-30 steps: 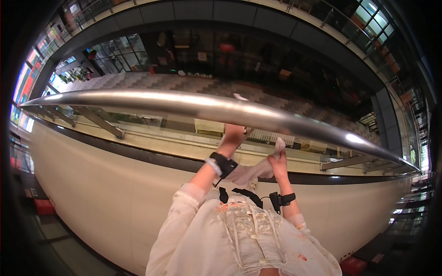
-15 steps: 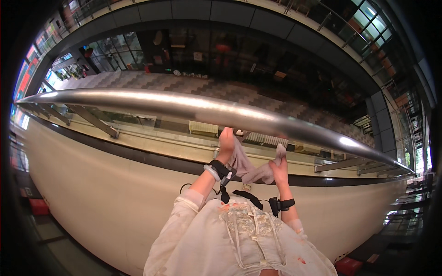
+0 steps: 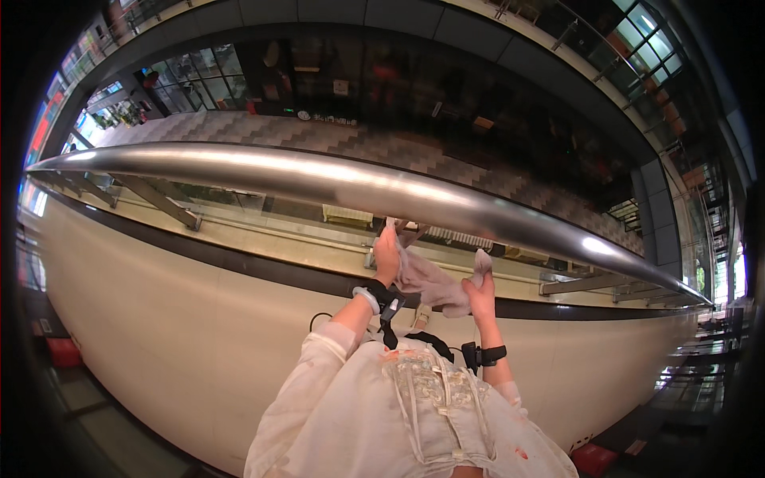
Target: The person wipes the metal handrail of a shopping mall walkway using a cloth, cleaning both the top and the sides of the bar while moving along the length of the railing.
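A pale greyish-pink cloth [image 3: 428, 280] is stretched between my two hands, just below the metal handrail. My left hand [image 3: 387, 256] grips one end, with a bit of fabric poking out above the fingers near the rail's underside. At the other end my right hand [image 3: 481, 298] is closed round the cloth, and a bunched tip sticks up past the thumb. The middle of the cloth sags a little. Both wrists wear black straps with small devices; the left also has a pale ring-like band.
A thick shiny handrail [image 3: 335, 177] crosses in front of me, with metal brackets [image 3: 163, 203] and glass beneath. A dark ledge strip [image 3: 263, 260] borders the cream floor [image 3: 199, 334]. Beyond the rail lies a lower level with patterned paving [image 3: 239, 129]. Red boxes [image 3: 594, 459] sit at the sides.
The cloth has spread wider and flatter between my hands, where before it dipped in a deeper fold. My left hand has turned slightly; the right stays nearly in place.
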Demonstrator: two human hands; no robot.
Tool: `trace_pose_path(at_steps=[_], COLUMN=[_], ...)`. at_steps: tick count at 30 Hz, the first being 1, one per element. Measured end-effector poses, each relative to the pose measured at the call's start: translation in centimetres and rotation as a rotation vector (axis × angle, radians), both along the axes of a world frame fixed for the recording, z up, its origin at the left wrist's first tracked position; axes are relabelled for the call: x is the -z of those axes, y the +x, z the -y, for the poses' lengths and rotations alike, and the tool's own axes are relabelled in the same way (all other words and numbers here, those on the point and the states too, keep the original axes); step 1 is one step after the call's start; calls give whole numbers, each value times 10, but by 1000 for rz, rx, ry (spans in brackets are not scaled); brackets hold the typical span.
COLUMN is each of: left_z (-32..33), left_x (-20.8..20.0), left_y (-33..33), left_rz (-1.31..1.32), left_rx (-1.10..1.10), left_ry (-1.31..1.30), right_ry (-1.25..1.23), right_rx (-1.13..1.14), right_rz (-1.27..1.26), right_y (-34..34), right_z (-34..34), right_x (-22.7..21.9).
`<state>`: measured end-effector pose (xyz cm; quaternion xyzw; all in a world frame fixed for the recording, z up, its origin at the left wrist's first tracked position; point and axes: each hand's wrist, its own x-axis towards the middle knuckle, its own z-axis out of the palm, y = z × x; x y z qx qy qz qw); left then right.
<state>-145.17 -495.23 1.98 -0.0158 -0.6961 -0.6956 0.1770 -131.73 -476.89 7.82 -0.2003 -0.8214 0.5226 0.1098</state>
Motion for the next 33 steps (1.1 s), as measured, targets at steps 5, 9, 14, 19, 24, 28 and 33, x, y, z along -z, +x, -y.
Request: trace_pose_path(at_steps=[5, 9, 14, 19, 24, 28, 33], left_z=[3, -11, -9, -5, -7, 16, 31], left_x=[-55, -29, 3, -32, -57, -69, -112], left_y=[-23, -36, -2, -7, -21, -39, -31], left_rz=[72, -74, 100, 268, -171, -220, -112], left_rx=[91, 40, -49, -11, 20, 416, 629], left_ry=[-66, -14, 72, 80, -810, -785, -1066], right_ry=[-119, -142, -149, 27, 658, 671, 575], right_rx=[-65, -116, -165, -165, -294, -266, -561], right_rz=[131, 40, -5, -123, -74, 10, 523], right_y=[-1, -13, -24, -44, -112, -115, -63], right_z=[10, 19, 28, 41, 64, 94, 79], right_x=[-11, -12, -19, -19, -39, -25, -13])
